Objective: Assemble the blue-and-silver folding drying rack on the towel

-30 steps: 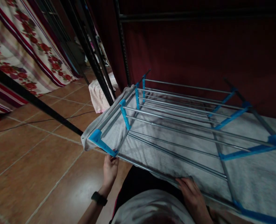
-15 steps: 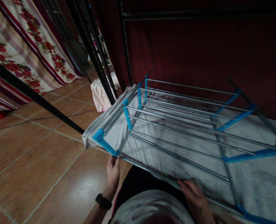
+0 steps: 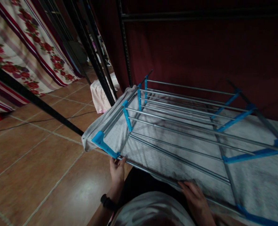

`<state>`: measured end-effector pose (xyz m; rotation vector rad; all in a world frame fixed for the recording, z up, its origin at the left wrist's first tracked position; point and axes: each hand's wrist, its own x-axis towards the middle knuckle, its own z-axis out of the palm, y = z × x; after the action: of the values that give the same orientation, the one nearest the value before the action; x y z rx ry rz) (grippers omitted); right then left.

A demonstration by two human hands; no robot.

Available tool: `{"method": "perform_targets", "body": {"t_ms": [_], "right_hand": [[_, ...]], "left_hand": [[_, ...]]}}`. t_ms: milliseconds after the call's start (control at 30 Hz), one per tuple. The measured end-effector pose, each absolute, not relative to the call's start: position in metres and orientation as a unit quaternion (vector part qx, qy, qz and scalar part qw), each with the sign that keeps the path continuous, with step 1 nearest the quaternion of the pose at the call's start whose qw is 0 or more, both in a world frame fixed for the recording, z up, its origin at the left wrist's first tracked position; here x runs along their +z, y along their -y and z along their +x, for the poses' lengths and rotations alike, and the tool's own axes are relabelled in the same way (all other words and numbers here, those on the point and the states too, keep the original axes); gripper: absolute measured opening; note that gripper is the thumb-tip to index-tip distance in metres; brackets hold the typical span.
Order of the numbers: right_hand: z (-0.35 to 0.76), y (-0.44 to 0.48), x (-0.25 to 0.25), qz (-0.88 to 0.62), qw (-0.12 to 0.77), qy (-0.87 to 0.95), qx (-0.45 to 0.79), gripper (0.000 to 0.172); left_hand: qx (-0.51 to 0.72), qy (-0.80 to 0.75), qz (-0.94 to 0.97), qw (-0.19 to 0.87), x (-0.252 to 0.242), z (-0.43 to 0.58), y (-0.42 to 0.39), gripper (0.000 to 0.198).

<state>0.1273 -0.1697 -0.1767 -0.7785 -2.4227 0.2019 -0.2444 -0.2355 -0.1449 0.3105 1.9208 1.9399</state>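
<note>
A rack of grey metal tubes (image 3: 176,121) with blue plastic brackets (image 3: 103,145) lies on a grey cloth (image 3: 150,150) in front of me. Its nearest long metal tube (image 3: 148,171) runs along the cloth's front edge. My left hand (image 3: 117,172), with a dark band on the wrist, pinches the left end of that tube just below the corner bracket. Farther right, my right hand (image 3: 196,201) is closed over the same tube, its fingers bent across the top. The undersides of the right fingers are hidden.
Black metal posts (image 3: 101,62) rise at the left, and a slanting black bar (image 3: 47,106) crosses over the tiled floor (image 3: 35,169). Behind the rack hangs a dark red cloth (image 3: 188,59). A flowered curtain (image 3: 23,47) and a pale striped cloth (image 3: 101,95) are farther off.
My left hand has shifted slightly to the right, its thumb now farther along the tube. The right hand keeps its place, and the rack looks almost unmoved.
</note>
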Motion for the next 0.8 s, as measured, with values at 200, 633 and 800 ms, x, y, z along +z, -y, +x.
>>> {"method": "perform_targets", "body": {"t_ms": [200, 633, 800], "right_hand": [[0.125, 0.168, -0.174, -0.289, 0.301, 0.905, 0.083, 0.044], [0.133, 0.179, -0.177, -0.332, 0.292, 0.892, 0.089, 0.041], [0.204, 0.216, -0.181, -0.444, 0.385, 0.806, 0.074, 0.044]], "left_hand": [[0.715, -0.655, 0.096, 0.224, -0.138, -0.239, 0.232, 0.055], [0.725, -0.645, 0.107, 0.215, -0.134, -0.239, 0.231, 0.043], [0.721, -0.652, 0.097, 0.216, -0.138, -0.243, 0.232, 0.042]]}}
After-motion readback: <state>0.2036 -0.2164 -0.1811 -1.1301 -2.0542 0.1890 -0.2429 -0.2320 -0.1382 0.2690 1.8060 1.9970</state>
